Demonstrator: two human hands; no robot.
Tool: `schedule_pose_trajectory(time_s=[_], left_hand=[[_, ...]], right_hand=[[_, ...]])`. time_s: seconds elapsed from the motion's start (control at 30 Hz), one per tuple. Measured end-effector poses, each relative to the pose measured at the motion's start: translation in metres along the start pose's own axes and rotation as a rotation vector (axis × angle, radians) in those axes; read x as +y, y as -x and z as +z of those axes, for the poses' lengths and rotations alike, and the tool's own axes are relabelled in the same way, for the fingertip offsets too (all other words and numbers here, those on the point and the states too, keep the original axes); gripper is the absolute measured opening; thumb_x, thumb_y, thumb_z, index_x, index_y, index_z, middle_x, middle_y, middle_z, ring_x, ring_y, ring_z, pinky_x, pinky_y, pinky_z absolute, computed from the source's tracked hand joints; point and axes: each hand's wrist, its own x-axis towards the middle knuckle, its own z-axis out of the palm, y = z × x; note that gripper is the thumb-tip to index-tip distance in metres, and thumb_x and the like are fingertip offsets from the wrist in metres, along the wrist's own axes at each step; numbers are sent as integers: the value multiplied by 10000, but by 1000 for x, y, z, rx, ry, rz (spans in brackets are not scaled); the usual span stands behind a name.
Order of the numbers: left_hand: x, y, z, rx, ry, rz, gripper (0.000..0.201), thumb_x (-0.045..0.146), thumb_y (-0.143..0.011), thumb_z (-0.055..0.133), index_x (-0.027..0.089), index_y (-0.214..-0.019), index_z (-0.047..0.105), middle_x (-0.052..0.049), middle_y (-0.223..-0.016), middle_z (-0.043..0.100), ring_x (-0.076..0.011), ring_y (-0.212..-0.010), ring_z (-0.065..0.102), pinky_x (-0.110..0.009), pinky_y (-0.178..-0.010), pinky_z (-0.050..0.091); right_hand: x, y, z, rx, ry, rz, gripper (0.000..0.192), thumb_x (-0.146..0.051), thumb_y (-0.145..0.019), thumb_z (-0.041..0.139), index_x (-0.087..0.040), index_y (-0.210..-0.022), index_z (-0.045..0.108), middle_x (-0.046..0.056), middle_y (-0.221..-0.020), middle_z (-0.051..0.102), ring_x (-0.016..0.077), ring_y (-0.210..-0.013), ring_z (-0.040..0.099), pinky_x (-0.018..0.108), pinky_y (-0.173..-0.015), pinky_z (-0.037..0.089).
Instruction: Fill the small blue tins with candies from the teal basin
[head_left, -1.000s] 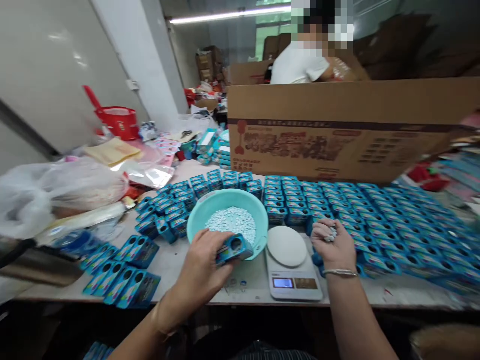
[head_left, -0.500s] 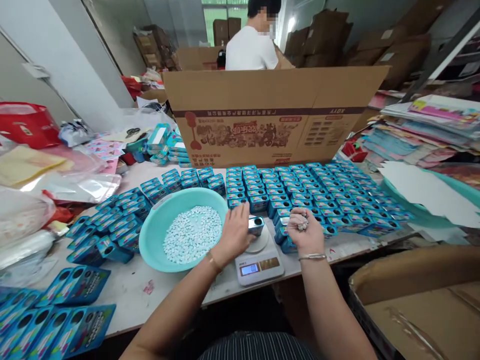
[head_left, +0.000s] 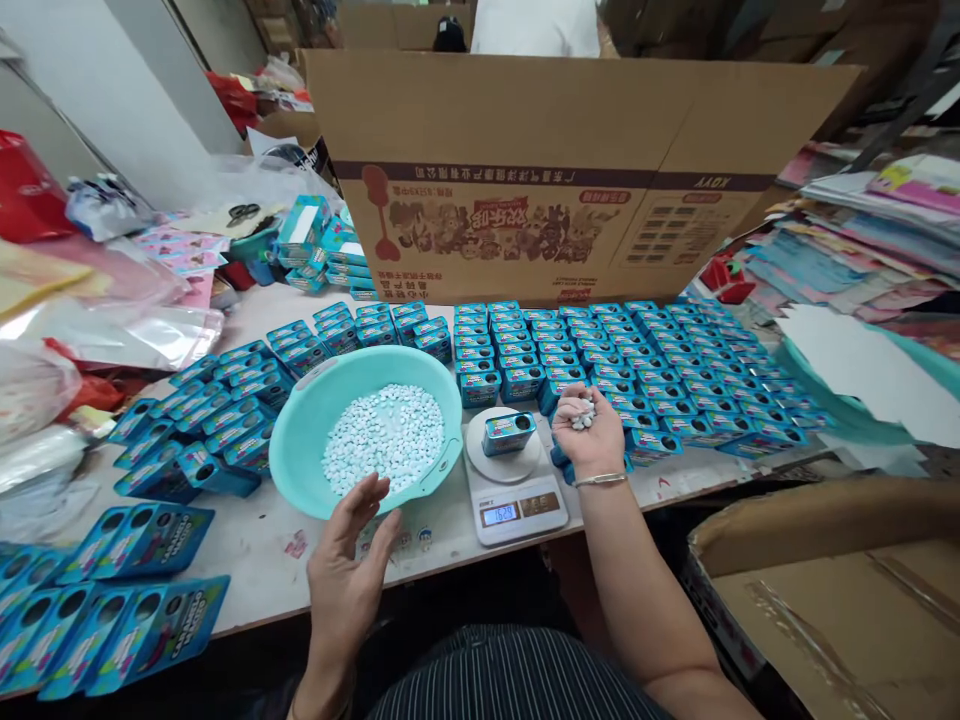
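My left hand [head_left: 351, 565] is open, fingers spread, over the table edge just in front of a turquoise basin [head_left: 296, 440]. Inside the basin lie many small pale candies or tablets [head_left: 386, 440]. My right hand [head_left: 591, 435] is cupped palm up around a little heap of the same pale pieces [head_left: 583, 415]. Between the hands, a white digital scale [head_left: 517, 510] carries one small blue box [head_left: 509, 433] on its round plate. The box has a dark round hole in its top, and neither hand touches it. The scale's lit display appears to read 162.9.
Rows of blue boxes [head_left: 645, 370] fill the table behind and right of the scale; more blue boxes [head_left: 225, 410] stand left. A large carton [head_left: 555, 120] rises at the back, with a person in white [head_left: 536, 28] beyond. An open carton [head_left: 817, 560] sits lower right.
My left hand has let go of the blue box on the scale and moved left and toward me. The display went from 0.0 to about 162.9. The view has tilted down.
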Motion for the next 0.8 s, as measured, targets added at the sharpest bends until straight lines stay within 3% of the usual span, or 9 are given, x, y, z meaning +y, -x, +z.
schedule_pose_trajectory(time_s=[0.17,0.33,0.5,0.63,0.73,0.8], left_hand=[[-15,11,-11,12,11,-90,484,469,-764,713,211,-1167,638,-84,-1083,734,-241,-985,711,-410,-908,590],[-8,4,4,-80,-24,-17,441,442,-799,678,211,-1172,632,-84,-1085,729,-242,-995,703,-428,-923,576],[6,-20,45,-243,-136,273,399,359,-860,621,235,-1235,572,-100,-1214,657,-250,-1112,635,-432,-926,557],[16,-46,89,-309,-368,493,594,289,-834,649,196,-1378,430,-156,-1361,551,-321,-1307,477,-537,-1086,404],[19,-62,123,-391,-603,535,657,208,-763,698,140,-1361,435,-192,-1388,527,-392,-1408,328,-634,-1150,222],[18,-68,139,-478,-676,522,545,173,-745,701,151,-1259,520,-171,-1275,617,-395,-1389,363,-662,-1152,161]], right_hand=[[-1,2,7,68,-37,26,278,-267,-991,285,-231,-722,341,-76,-517,427,61,-359,397,154,-339,359],[6,2,10,50,83,-34,310,-273,-975,337,-232,-670,301,-76,-494,356,88,-407,397,178,-374,386],[10,-5,6,-8,190,-40,278,-248,-941,439,-225,-684,337,-81,-520,381,77,-422,389,164,-383,384],[9,-11,1,-11,189,-95,280,-260,-950,423,-223,-680,358,-79,-519,400,70,-407,390,156,-373,383],[8,-13,-4,68,170,-174,280,-267,-949,429,-217,-676,392,-63,-547,472,75,-463,495,186,-473,501],[8,-11,-7,137,171,-219,288,-274,-953,428,-216,-671,413,-46,-579,534,91,-528,574,249,-592,577]])
